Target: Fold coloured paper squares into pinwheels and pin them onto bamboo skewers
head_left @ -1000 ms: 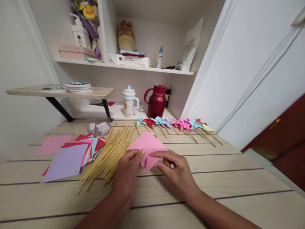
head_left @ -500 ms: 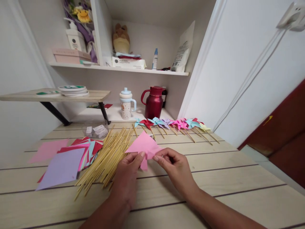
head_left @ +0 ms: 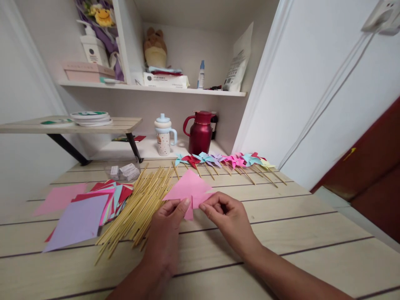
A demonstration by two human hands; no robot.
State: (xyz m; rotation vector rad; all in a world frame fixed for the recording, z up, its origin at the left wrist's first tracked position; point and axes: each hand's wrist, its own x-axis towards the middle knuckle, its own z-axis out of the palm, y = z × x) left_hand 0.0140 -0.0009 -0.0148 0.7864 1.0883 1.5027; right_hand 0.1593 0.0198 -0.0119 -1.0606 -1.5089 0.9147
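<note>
A pink sheet of paper (head_left: 190,186) with slits cut in it is held up above the table between both hands. My left hand (head_left: 168,221) pinches its lower left part between thumb and fingers. At the lower right edge, my right hand (head_left: 229,216) grips a flap of the same paper with thumb and forefinger. Just left of my left hand lies a heap of thin wooden sticks (head_left: 137,212). Finished paper pinwheels (head_left: 234,160) on sticks lie in a row behind the hands, in several colours.
Coloured paper squares (head_left: 76,221) are piled on the left of the slatted table (head_left: 296,246). Behind them sits a clear box with small white packs (head_left: 129,171). A speckled cup (head_left: 163,141) and a red jug (head_left: 200,135) stand at the back, below a shelf (head_left: 150,88).
The right-hand part of the pink paper now lies flatter, and the slit shows more clearly. Both hands keep their grip. The whole view has shifted slightly.
</note>
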